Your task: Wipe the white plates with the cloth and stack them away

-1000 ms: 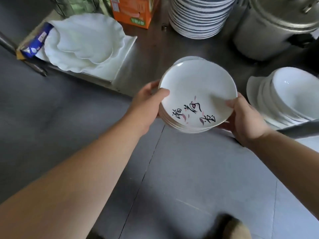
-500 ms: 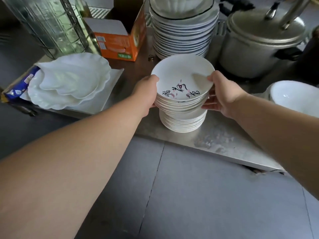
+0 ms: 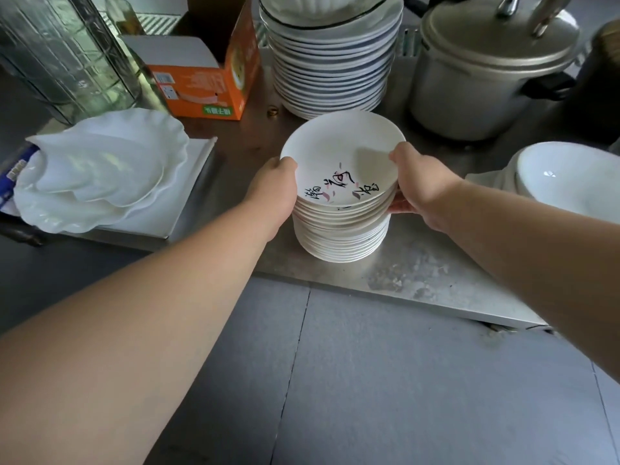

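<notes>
Now the stacking step: a batch of plates [image 3: 339, 152], the top one lettered, sits on or just above the stack [image 3: 339, 245] at the bench's [image 3: 422, 263] near edge, slightly askew. Left grip [image 3: 275, 182] and right grip [image 3: 419, 184] clasp its opposite rims. Next, I judge: settle it square, then slide the fingers out gently.

Left hand [image 3: 275, 184], right hand [image 3: 421, 184] both bare; forearms [image 3: 174, 307] bare

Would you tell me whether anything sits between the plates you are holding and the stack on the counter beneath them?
Nothing visible does. Left hand and right hand grip the held plates directly above the lower stack; only the right hand's fingers curl under their rim.
</notes>
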### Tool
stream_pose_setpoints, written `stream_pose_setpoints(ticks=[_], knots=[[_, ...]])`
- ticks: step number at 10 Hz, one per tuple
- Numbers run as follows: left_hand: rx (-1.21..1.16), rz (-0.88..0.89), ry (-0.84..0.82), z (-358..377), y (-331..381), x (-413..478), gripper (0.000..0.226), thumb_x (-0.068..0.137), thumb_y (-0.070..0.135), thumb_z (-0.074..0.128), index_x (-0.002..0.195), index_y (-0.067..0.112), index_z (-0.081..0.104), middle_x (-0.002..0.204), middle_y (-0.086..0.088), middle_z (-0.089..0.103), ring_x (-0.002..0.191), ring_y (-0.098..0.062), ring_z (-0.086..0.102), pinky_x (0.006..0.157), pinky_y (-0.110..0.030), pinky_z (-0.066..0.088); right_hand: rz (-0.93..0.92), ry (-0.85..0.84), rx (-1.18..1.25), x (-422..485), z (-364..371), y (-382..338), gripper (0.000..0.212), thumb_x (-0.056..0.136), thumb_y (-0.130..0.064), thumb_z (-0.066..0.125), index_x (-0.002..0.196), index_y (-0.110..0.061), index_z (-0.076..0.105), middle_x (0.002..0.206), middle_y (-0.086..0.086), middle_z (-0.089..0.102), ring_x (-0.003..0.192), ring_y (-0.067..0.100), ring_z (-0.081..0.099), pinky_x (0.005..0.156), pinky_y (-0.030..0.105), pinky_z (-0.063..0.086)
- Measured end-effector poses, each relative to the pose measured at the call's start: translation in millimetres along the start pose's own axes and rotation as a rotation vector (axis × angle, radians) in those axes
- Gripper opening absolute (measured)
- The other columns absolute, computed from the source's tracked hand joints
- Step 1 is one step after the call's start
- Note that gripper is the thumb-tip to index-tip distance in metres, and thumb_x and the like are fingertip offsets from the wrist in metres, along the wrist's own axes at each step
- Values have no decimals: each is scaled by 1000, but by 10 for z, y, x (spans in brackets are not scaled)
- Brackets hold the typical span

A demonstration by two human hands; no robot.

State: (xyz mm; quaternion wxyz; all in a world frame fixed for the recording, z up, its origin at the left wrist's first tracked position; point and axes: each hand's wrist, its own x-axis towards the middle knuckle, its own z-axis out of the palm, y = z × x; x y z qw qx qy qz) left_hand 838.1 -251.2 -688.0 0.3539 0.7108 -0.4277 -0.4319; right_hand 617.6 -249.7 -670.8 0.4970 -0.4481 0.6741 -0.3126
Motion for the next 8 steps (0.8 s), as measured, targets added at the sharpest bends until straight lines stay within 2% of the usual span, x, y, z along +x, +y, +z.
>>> stream_pose_setpoints(ticks=[1, 2, 3, 4, 5, 6, 7, 8], knots=[[-9, -5, -9, 27, -20, 6, 23, 100, 41, 39, 115, 34, 55, 97, 13, 58, 88, -10, 53, 64, -29, 35, -40, 35, -74, -2, -10, 60, 56, 79, -53, 36, 113, -17, 64, 107, 14, 75, 103, 35, 72, 100, 52, 57], [-4, -16, -22, 27, -24, 11, 24, 98, 44, 39, 115, 36, 56, 98, 13, 59, 90, -11, 53, 64, -29, 36, -37, 11, -84, -35, -6, 137, 78, 68, -64, 39, 131, -21, 57, 115, 4, 72, 113, 29, 67, 109, 51, 49], [-18, -19, -15, 37, -51, 24, 22, 98, 45, 40, 112, 38, 56, 96, 14, 59, 89, -11, 53, 64, -29, 37, -37, 2, -24, -5, 2, 220, 83, 62, -70, 43, 129, -24, 61, 115, -1, 73, 115, 24, 67, 111, 49, 47], [-51, -24, -31, 25, -58, 49, 21, 95, 47, 43, 105, 38, 59, 98, 10, 64, 95, -17, 59, 78, -36, 51, -32, 5, 56, 48, 42, 311, 86, 65, -76, 50, 132, -24, 63, 125, -5, 71, 121, 18, 65, 114, 45, 43], [-80, -28, -55, 11, -33, 53, 22, 95, 49, 45, 107, 39, 60, 105, 8, 67, 103, -20, 62, 97, -48, 54, -21, -31, 85, 7, 51, 412, 100, 68, -83, 54, 150, -25, 53, 139, -8, 66, 132, 13, 58, 121, 41, 35], [-133, -83, -94, -13, 0, -41, 45, 96, 63, 40, 127, 37, 60, 131, 4, 66, 122, -24, 60, 109, -54, 48, -50, -46, 114, -132, 32, 378, 109, 67, -89, 54, 156, -26, 46, 150, -9, 58, 140, 10, 51, 124, 40, 31], [-12, -73, -97, -45, -40, -355, 72, 96, 77, 28, 152, 37, 45, 152, 4, 54, 138, -25, 50, 115, -54, 42, 12, -23, 19, -472, 8, 351, 116, 72, -94, 43, 165, -26, 26, 169, 2, 32, 155, 26, 31, 128, 52, 21], [189, 40, -135, -327, -266, -851, 71, 99, 73, 34, 160, 37, 30, 157, 2, 48, 139, -19, 50, 114, -34, 36, 115, -67, -157, -1057, -77, 466, 91, 97, -76, 34, 168, -23, 11, 175, 1, 14, 160, 22, 17, 126, 35, 15]])
